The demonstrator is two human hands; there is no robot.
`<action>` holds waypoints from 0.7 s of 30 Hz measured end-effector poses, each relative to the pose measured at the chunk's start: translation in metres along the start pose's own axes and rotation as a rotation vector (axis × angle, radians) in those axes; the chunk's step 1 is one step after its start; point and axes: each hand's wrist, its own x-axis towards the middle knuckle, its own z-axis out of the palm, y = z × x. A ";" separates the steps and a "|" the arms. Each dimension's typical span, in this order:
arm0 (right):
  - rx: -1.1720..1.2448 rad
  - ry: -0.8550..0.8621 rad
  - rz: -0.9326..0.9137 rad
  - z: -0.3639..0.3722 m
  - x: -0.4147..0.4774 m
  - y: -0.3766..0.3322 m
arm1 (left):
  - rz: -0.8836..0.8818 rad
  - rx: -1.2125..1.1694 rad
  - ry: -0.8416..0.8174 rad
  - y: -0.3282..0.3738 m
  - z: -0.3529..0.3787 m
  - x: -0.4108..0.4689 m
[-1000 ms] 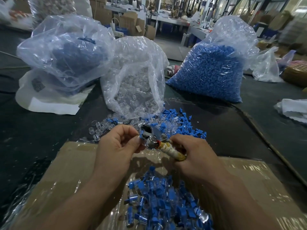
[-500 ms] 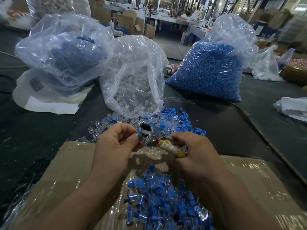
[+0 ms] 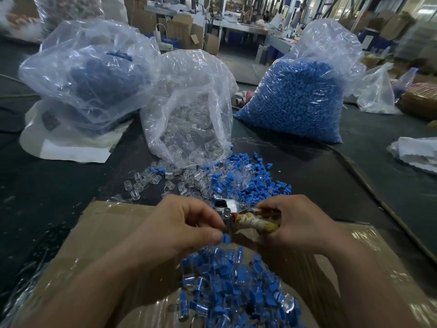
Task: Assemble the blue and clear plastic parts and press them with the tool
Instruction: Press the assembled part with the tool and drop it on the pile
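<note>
Two bare hands meet over a film-lined cardboard box point(image 3: 104, 223) on a dark worktable point(image 3: 47, 185). The left hand point(image 3: 186, 223) pinches a small blue part point(image 3: 226, 238) between thumb and fingertips, holding it just below the metal head of a hand tool point(image 3: 255, 224). The right hand point(image 3: 300, 223), fingers curled, grips the tool's handle, which is wrapped in yellowish tape. The tool lies nearly level between the two hands, with its head toward the left. A clear piece appears to sit at the tool's head, though blur makes this hard to tell.

Below the hands, at the near edge, a heap of joined blue-and-clear pieces point(image 3: 236, 287) lies in the box. Just beyond the box, loose blue and clear parts point(image 3: 212, 178) are scattered on the table at the mouth of an open bag of clear parts point(image 3: 189, 114). At far right stands a full bag of blue parts point(image 3: 295, 102). At far left a third clear bag point(image 3: 89, 74), with blue contents, rests on a white sack point(image 3: 71, 150). More bags, cartons and benches fill the hall behind, out of focus.
</note>
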 end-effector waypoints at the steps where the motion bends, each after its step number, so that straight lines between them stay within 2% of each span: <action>1: -0.007 -0.016 -0.003 0.001 0.001 -0.001 | 0.014 0.031 -0.021 0.001 0.001 0.000; 6: -0.071 -0.052 -0.013 0.006 0.003 -0.006 | 0.049 0.153 -0.155 0.001 0.002 -0.002; 8: -0.095 -0.063 -0.005 0.007 0.003 -0.007 | 0.064 0.165 -0.124 0.000 0.003 -0.001; 10: -0.092 -0.090 0.000 0.007 0.003 -0.007 | 0.050 0.091 0.026 -0.001 0.002 0.001; 12: -0.090 -0.118 -0.004 0.007 0.003 -0.006 | 0.034 0.009 0.269 -0.003 0.001 0.004; 14: -0.087 -0.129 -0.006 0.007 0.002 -0.005 | 0.079 0.213 0.532 -0.010 -0.004 0.009; 16: -0.084 -0.133 -0.012 0.007 0.002 -0.004 | 0.112 0.438 0.694 -0.014 -0.008 0.011; 18: -0.075 -0.142 -0.016 0.008 0.002 -0.003 | 0.110 0.581 0.761 -0.017 -0.010 0.013; 21: -0.050 -0.148 -0.012 0.007 0.002 -0.002 | 0.105 0.741 0.751 -0.024 -0.012 0.017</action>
